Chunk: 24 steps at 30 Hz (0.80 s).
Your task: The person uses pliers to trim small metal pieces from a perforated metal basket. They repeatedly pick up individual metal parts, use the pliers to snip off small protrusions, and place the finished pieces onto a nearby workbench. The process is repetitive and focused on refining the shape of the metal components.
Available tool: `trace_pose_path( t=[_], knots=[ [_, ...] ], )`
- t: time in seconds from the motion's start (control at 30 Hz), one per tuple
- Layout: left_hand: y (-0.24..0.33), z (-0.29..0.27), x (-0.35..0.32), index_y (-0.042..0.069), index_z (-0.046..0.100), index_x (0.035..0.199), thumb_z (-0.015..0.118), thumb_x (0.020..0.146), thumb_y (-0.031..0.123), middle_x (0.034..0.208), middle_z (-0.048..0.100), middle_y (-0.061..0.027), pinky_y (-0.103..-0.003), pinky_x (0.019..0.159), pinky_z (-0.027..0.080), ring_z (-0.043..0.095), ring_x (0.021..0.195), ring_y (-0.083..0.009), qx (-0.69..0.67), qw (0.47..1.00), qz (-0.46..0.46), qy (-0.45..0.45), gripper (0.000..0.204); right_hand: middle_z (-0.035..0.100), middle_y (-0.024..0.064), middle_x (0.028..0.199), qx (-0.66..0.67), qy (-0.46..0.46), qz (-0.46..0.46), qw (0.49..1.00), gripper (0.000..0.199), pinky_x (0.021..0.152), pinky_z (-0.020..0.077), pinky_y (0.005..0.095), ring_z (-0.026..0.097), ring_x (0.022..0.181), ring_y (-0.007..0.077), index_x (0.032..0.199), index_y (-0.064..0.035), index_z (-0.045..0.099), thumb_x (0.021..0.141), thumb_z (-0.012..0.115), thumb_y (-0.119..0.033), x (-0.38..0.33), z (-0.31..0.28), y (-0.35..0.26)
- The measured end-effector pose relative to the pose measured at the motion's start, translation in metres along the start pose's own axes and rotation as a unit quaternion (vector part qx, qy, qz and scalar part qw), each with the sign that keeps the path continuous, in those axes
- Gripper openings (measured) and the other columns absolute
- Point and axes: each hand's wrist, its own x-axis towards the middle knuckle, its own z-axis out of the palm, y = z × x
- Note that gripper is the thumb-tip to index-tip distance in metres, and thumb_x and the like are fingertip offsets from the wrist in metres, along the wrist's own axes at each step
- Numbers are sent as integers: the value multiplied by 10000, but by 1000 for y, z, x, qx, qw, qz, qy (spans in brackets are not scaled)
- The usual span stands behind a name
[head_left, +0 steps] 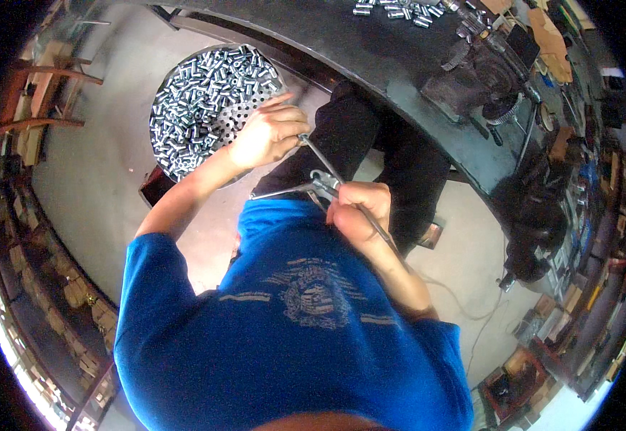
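Note:
My right hand [362, 208] is closed round a shiny metal tool with several thin arms [323, 183] that meet at a hub, held above my lap. One arm reaches up and left to my left hand [273, 135]; another points left over the edge of my shirt. The fingers of my left hand are curled in at that arm's tip, where a small metal end shows; what they pinch is mostly hidden. Just beyond the left hand, a round perforated tray [239, 115] bears a heap of small shiny metal cylinders [198, 108].
A dark workbench [370, 54] runs along the far right side. On it lie more small metal cylinders [402, 10], a black vise-like block [464, 90] and a toothed wheel [503, 109]. Wooden racks [47, 97] stand at the left. A thin cable [464, 305] crosses the floor at right.

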Motion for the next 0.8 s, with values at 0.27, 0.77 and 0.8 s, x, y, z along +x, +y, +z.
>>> trace_pose_path(
  t=[0.27,0.77,0.8],
  knots=[
    [11,0,0,28,618,828,684,572,48,830,595,-74,-455,989,359,595,873,-238,-45,999,20,0,266,271,45,472,39,18,40,998,245,408,244,283,318,431,85,522,-28,350,645,559,-64,4,6,2],
    [25,15,15,7,597,812,671,516,-13,800,600,-98,-480,964,391,610,832,-262,-126,991,36,23,305,315,16,459,1,29,21,999,191,406,258,279,329,444,69,529,-25,414,674,524,-80,23,9,44],
    [25,15,16,9,601,814,668,520,-19,806,604,-100,-477,964,393,612,838,-261,-132,990,33,21,303,318,15,460,19,30,38,999,195,407,258,283,330,446,72,530,-26,414,677,526,-87,24,10,43]
  ],
)
